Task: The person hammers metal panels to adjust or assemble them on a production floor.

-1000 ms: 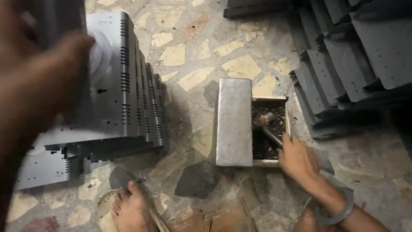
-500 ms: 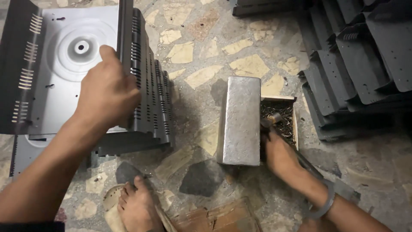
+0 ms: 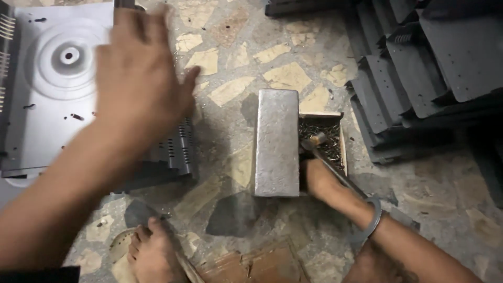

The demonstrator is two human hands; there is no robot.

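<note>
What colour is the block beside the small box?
Dull silver-grey metal block, mottled, left of the wooden box; clear in the head view.

A small metalworking workshop is showing here: stamped grey sheet-metal panels [image 3: 435,68] are lying stacked on a rough stone-chip floor [image 3: 230,89], with a steel block [image 3: 276,141] and a box of small fasteners [image 3: 325,141] sitting beside them.

Left hand [image 3: 139,78] hovers spread above the grey metal panel [image 3: 52,89]; right hand [image 3: 318,181] grips a hammer [image 3: 325,152] beside the metal block [image 3: 276,141].
</note>
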